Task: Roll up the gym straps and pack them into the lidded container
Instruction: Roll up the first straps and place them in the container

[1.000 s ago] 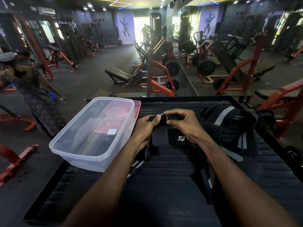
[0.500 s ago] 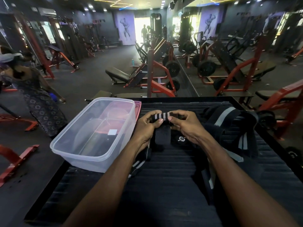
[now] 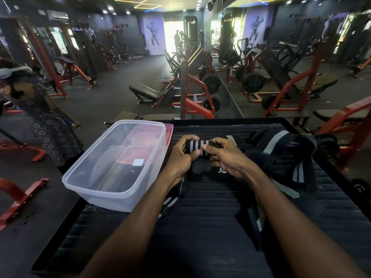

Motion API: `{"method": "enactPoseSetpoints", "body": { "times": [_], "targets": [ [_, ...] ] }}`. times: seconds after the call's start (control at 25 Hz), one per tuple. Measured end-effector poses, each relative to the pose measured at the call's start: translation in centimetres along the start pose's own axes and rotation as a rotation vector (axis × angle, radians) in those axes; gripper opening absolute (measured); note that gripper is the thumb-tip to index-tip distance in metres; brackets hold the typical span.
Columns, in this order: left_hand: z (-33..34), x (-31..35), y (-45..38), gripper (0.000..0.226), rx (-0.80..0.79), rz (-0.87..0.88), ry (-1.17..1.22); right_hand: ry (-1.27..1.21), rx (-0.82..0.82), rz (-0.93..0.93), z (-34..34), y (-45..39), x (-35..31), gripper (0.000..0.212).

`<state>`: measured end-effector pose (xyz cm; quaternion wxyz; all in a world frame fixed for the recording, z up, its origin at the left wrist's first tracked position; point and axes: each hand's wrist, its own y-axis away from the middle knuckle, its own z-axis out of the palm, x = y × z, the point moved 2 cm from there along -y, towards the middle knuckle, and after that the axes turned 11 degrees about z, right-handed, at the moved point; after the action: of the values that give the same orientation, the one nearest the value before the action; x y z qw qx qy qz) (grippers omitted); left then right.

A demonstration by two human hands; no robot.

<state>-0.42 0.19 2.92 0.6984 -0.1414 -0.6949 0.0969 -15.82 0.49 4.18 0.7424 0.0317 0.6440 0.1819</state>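
Note:
A black gym strap with grey stripes [image 3: 197, 146] is partly rolled into a short cylinder, and its loose end trails toward me on the black ribbed platform [image 3: 210, 217]. My left hand [image 3: 181, 155] grips the roll's left end and my right hand [image 3: 224, 157] grips its right end. A pile of more black and grey straps [image 3: 281, 153] lies to the right of my hands. Left of them stands the clear plastic container [image 3: 112, 189], open, with its pink lid [image 3: 169, 131] lying under and behind it. Another striped strap end [image 3: 170, 201] shows under my left forearm.
The platform's raised black rim [image 3: 297, 129] runs along the far and right sides. A person in a patterned dress [image 3: 46, 121] stands on the gym floor at the left. Red and black weight machines [image 3: 192, 93] fill the room beyond, and a mirror wall is at the right.
The roll has turned and grown thicker, so more grey stripes show between my hands. Both hands have shifted slightly toward me along the strap.

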Motion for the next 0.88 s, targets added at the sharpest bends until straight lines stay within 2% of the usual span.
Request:
{"method": "enactPoseSetpoints", "body": {
  "times": [0.16, 0.2, 0.24, 0.36, 0.48, 0.56, 0.64, 0.76, 0.88],
  "targets": [
    [0.3, 0.0, 0.0, 0.024, 0.036, -0.183, 0.274, 0.1, 0.117, -0.154, -0.9, -0.1, -0.2, 0.028],
    [0.3, -0.1, 0.0, 0.027, 0.033, -0.223, 0.291, 0.161, 0.138, -0.192, -1.0, -0.1, -0.3, 0.032],
    [0.3, -0.3, -0.1, 0.029, 0.027, -0.242, 0.248, 0.216, 0.149, -0.221, -1.0, -0.1, -0.3, 0.037],
    [0.0, -0.2, -0.1, 0.01, 0.058, -0.157, 0.08, 0.226, 0.112, -0.219, -1.0, -0.3, -0.3, 0.043],
    [-0.3, 0.2, -0.1, 0.028, 0.045, -0.065, -0.024, -0.004, -0.031, -0.048, -0.7, -0.4, 0.0, 0.028],
    [-0.5, 0.5, 0.0, 0.035, 0.001, -0.04, -0.073, 0.028, -0.019, -0.06, -0.4, -0.5, 0.2, 0.018],
    [-0.5, 0.5, 0.0, 0.036, -0.037, -0.099, -0.05, 0.078, 0.053, -0.134, -0.3, -0.3, 0.3, 0.013],
    [-0.3, 0.4, 0.1, 0.031, -0.09, -0.172, 0.013, 0.116, 0.115, -0.22, -0.7, -0.3, 0.0, 0.024],
    [-0.7, 0.6, 0.0, 0.034, -0.053, -0.05, -0.133, 0.124, 0.061, -0.199, -0.9, -0.4, 0.0, 0.034]
  ]
}}
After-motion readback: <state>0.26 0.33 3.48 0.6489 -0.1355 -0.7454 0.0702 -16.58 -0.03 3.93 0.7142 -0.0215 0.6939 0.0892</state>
